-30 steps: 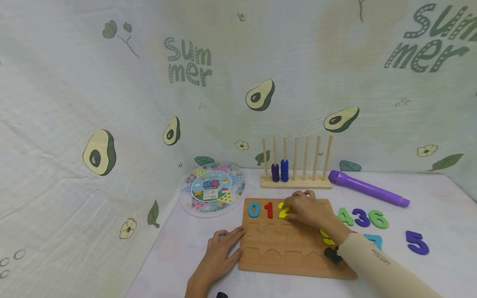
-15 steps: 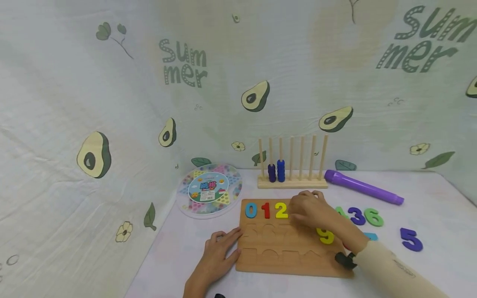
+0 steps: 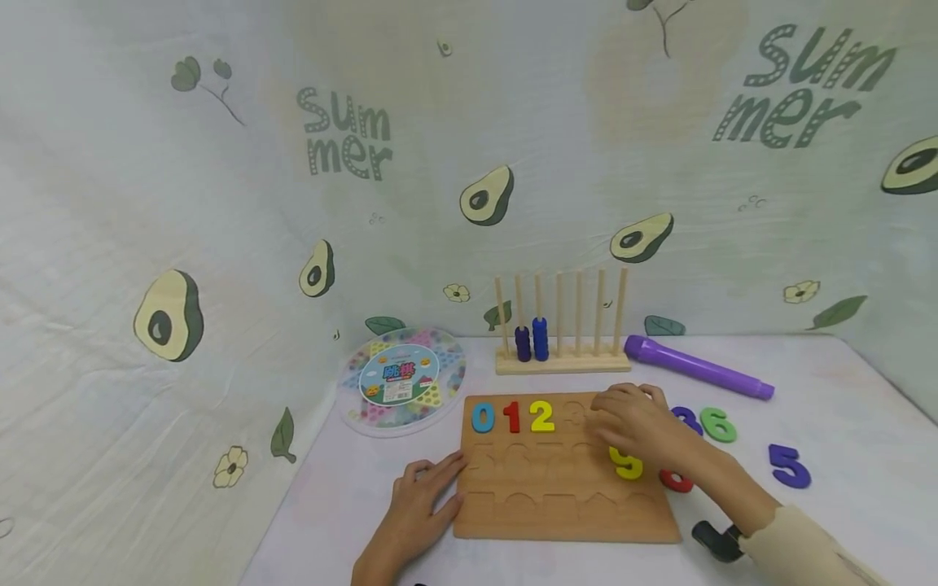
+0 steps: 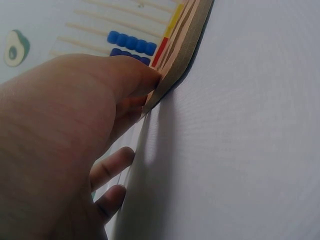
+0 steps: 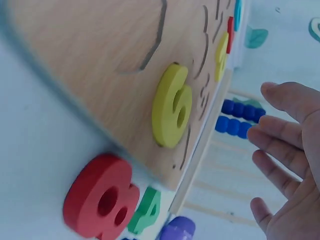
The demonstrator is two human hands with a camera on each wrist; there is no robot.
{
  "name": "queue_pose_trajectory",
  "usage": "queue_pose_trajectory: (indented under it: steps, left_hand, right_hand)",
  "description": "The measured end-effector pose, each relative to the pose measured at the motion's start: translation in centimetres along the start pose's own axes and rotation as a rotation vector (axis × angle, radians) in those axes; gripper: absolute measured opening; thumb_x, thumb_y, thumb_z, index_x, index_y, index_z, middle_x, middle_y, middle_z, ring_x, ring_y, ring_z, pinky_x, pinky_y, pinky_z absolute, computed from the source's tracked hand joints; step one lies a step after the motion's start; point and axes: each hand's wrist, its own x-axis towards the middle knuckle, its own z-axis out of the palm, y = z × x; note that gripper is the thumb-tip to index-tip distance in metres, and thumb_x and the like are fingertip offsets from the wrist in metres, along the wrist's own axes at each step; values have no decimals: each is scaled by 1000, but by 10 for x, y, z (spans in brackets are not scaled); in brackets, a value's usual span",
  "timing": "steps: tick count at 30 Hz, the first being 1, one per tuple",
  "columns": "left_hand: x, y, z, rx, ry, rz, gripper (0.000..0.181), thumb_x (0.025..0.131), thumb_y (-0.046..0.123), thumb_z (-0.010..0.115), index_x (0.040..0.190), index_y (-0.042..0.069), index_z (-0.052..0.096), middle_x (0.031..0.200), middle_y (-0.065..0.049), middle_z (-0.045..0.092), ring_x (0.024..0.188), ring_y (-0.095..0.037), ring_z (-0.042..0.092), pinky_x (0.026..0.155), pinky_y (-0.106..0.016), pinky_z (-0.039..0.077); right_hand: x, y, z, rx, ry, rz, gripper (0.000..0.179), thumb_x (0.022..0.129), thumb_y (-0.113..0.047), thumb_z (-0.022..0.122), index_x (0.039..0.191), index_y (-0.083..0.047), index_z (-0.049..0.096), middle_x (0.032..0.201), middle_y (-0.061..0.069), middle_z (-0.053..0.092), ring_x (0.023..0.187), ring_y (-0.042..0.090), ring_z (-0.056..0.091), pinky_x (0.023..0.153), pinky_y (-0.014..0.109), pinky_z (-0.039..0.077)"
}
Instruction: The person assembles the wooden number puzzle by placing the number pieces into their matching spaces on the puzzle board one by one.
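Note:
A wooden number board (image 3: 542, 517) lies flat with a blue 0 (image 3: 483, 417), a red 1 (image 3: 512, 417) and a yellow 2 (image 3: 542, 416) in its top row. My left hand (image 3: 418, 509) touches the board's left edge, and the left wrist view shows its thumb (image 4: 142, 75) against that edge. Above the board's right part is my right hand (image 3: 641, 427), its fingers spread and holding nothing in the right wrist view. Below that hand, a yellow 9 (image 3: 626, 464) lies on the board. The red 8 (image 5: 100, 197) is beside the board's right edge, partly hidden in the head view.
Right of the board lie a purple 3 (image 3: 686, 419), a green 6 (image 3: 718, 425), a purple 5 (image 3: 789, 466) and a green 4 (image 5: 145, 210). Behind stand a peg abacus (image 3: 563, 362) and a purple marker-like stick (image 3: 699, 369). A round game box (image 3: 399, 378) is back left.
My right hand has come off the yellow 2 and moved right, leaving that number in the top row. The left hand keeps touching the board's edge. The head view has shifted slightly.

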Motion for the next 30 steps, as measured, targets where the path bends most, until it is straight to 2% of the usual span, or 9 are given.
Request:
queue_pose_trajectory:
  steps: [5, 11, 19, 25, 30]
  left_hand:
    - [-1, 4, 1, -15, 11, 8, 47, 100, 33, 58, 146, 24, 54, 151, 9, 48, 120, -23, 41, 90, -49, 33]
    - [0, 6, 2, -3, -5, 2, 47, 100, 34, 57, 146, 25, 54, 151, 9, 48, 121, -24, 41, 91, -50, 34]
    - [-1, 5, 3, 3, 1, 13, 48, 101, 36, 57, 147, 26, 53, 152, 9, 47, 121, -24, 41, 91, -51, 33]
    - [-2, 2, 2, 9, 7, 15, 47, 101, 37, 57, 147, 28, 53, 151, 10, 47, 121, -22, 40, 90, -50, 33]
    - [-1, 1, 0, -8, -4, 8, 48, 101, 38, 57, 147, 28, 52, 152, 10, 46, 122, -24, 40, 91, -53, 32]
  right_hand:
    - [-13, 8, -7, 24, 54, 25, 33, 87, -26, 80, 115, -12, 72, 120, 6, 68, 122, 36, 51, 99, 66, 25]
    - [-25, 20, -10, 64, 116, 73, 40, 86, -26, 80, 121, -10, 69, 123, 10, 67, 124, 38, 48, 99, 67, 23]
    - [-37, 37, -8, 115, 260, 104, 41, 82, -19, 84, 118, -10, 69, 119, 12, 66, 120, 37, 47, 93, 64, 25]
    - [-43, 43, -8, 129, 260, 142, 41, 82, -21, 84, 119, -11, 68, 120, 14, 66, 121, 39, 46, 92, 65, 25]
    - [-43, 47, -17, 132, 257, 150, 41, 85, -20, 81, 122, -10, 66, 124, 16, 63, 122, 40, 45, 92, 64, 24]
